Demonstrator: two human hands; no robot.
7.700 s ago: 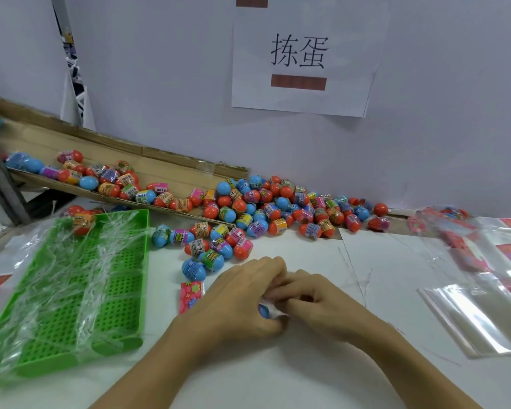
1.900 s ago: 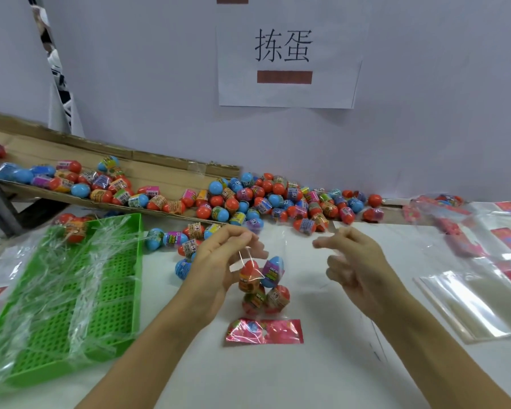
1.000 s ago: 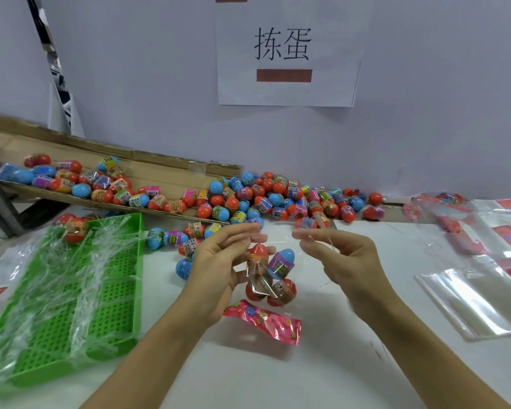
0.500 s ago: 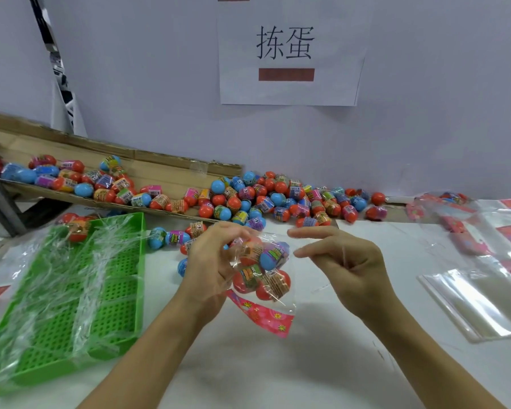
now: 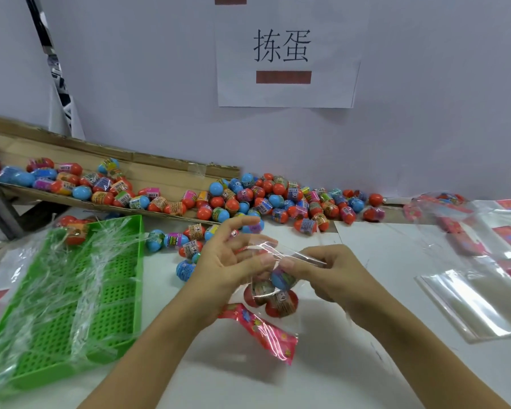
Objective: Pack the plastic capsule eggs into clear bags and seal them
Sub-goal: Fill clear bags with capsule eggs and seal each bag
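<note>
A clear bag (image 5: 273,293) with a red printed header strip holds several capsule eggs and hangs above the white table between my hands. My left hand (image 5: 224,267) pinches the bag's top flap with thumb and forefinger, its other fingers spread upward. My right hand (image 5: 331,278) pinches the same flap from the right, fingers curled. The red strip (image 5: 260,329) trails down toward me. A large pile of loose red and blue eggs (image 5: 278,202) lies along the wall behind my hands.
A green perforated tray (image 5: 65,302) draped in clear film sits at the left. A cardboard chute (image 5: 106,178) with more eggs slopes down from the left. Empty clear bags (image 5: 478,290) are stacked at the right. A paper sign (image 5: 283,51) hangs on the wall.
My hands came together on the bag's top flap. The bag of eggs has dropped lower, and my right hand went from spread fingers to pinching the film.
</note>
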